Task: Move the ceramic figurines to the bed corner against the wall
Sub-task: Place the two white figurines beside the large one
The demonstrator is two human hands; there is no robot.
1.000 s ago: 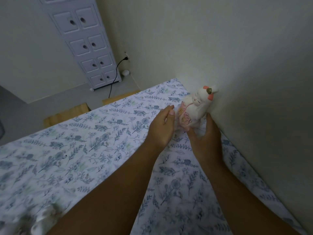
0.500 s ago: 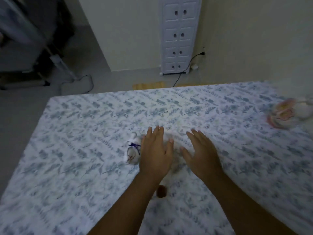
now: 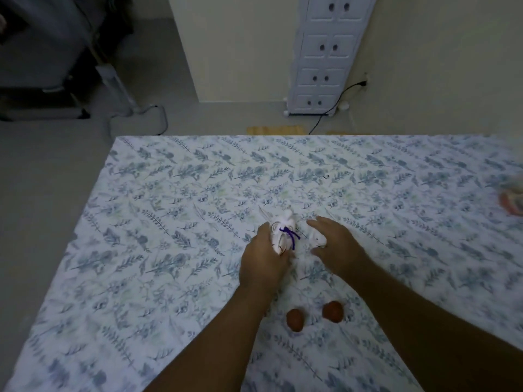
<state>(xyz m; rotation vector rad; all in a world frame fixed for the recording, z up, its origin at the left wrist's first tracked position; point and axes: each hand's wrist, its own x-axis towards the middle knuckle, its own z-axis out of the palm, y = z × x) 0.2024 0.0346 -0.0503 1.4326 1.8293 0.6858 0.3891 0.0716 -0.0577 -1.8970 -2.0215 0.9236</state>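
A white ceramic rabbit figurine with a purple bow (image 3: 283, 233) lies mid-bed, and my left hand (image 3: 264, 260) is wrapped around its near side. Beside it, a second small white figurine (image 3: 317, 237) rests on the sheet under my right hand (image 3: 338, 246), whose fingers curl over it. Two small reddish-brown figurines (image 3: 295, 319) (image 3: 332, 311) sit on the sheet between my forearms. At the far right edge, a blurred pink-and-white figurine (image 3: 512, 199) sits by the wall.
The floral bedsheet (image 3: 169, 222) covers the bed; its left and far edges drop to a grey floor. A white drawer cabinet (image 3: 325, 52) stands against the far wall with a black cable (image 3: 331, 108) plugged in beside it. Dark furniture sits at the far left.
My view swung from the wall corner to mid-bed. Both hands left the pink-and-white figurine by the wall, and have closed over the two white figurines.
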